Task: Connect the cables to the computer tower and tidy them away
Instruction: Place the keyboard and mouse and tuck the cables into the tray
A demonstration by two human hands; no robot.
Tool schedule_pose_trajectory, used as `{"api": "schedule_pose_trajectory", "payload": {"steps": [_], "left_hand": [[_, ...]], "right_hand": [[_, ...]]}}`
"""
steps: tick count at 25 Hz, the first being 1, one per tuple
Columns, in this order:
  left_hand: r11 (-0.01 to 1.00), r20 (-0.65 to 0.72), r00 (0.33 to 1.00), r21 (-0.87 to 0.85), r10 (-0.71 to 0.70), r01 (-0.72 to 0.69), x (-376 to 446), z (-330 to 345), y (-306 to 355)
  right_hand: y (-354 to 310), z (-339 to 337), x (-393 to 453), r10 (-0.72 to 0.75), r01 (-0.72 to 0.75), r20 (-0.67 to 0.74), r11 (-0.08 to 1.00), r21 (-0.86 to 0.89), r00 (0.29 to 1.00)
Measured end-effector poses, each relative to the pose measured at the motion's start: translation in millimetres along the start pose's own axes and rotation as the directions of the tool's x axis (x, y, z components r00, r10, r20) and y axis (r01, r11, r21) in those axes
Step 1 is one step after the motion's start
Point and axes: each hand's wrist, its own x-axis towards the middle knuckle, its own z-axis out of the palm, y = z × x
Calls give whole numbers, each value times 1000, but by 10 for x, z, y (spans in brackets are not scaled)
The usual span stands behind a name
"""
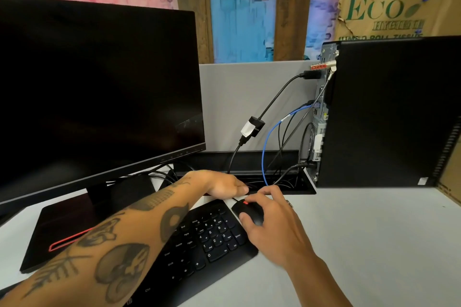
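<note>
A tattooed left forearm stretches forward over a black keyboard (207,244); the left hand (222,184) curls at the edge of a cable slot (299,188) in the white surface (374,244), its grip hidden. The right hand (272,222) grips a black mouse (249,210), thumb on its side. Cables, one blue cable (268,142), hang from the computer tower (389,112) into the slot.
</note>
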Motion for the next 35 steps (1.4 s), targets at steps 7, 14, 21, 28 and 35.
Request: {"api": "schedule_pose_trajectory", "payload": {"steps": [7, 14, 21, 28, 35], "left_hand": [[991, -754, 649, -26, -104, 128, -59, 130, -37], [895, -637, 742, -431, -209, -118, 629, -125, 433], [641, -247, 959, -760, -139, -103, 906, 82, 647], [490, -93, 992, -863, 86, -123, 859, 60, 797], [987, -534, 843, -161, -68, -23, 335, -17, 208]], "right_hand": [[-27, -31, -4, 12, -12, 0, 1000, 12, 1000], [-38, -68, 16, 47, -48, 40, 998, 46, 998], [-79, -98, 10, 84, -86, 31, 994, 66, 996], [-30, -90, 35, 161, -155, -19, 972, 179, 987], [-21, -129, 73, 286, -267, -64, 941, 206, 956]]}}
